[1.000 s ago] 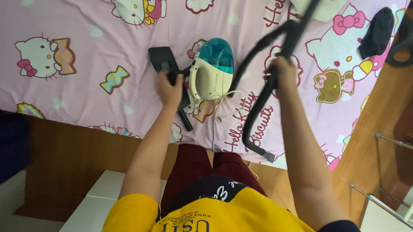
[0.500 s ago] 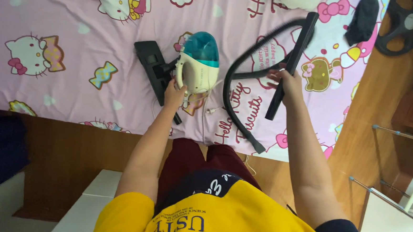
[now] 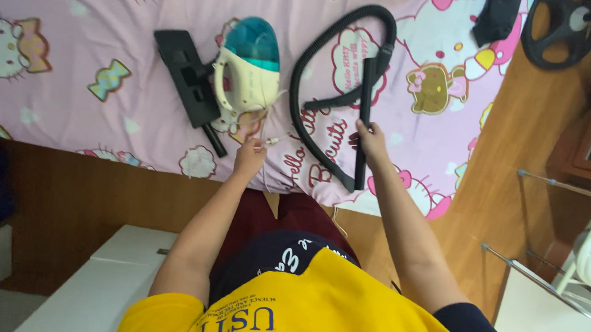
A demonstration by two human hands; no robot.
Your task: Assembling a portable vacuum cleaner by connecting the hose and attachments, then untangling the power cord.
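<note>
Pink cartoon bedsheet (image 3: 77,43) underneath. Right hand (image 3: 371,138) closed around black tube (image 3: 364,115) beside looped hose (image 3: 328,86). Left hand (image 3: 249,158) apparently pinching white cord (image 3: 264,143) below vacuum (image 3: 250,64) and floor nozzle (image 3: 186,77).

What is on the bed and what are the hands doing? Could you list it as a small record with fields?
Surface: pink cartoon-print bedsheet
Left hand: at the white power cord, by the bed edge
Right hand: grip around the straight black tube
Hose: black hose, curved in a loop beside the tube
Vacuum: cream and teal handheld vacuum, lying on the sheet
Nozzle: flat black floor nozzle, left of the vacuum
Corner: dark cloth
</note>
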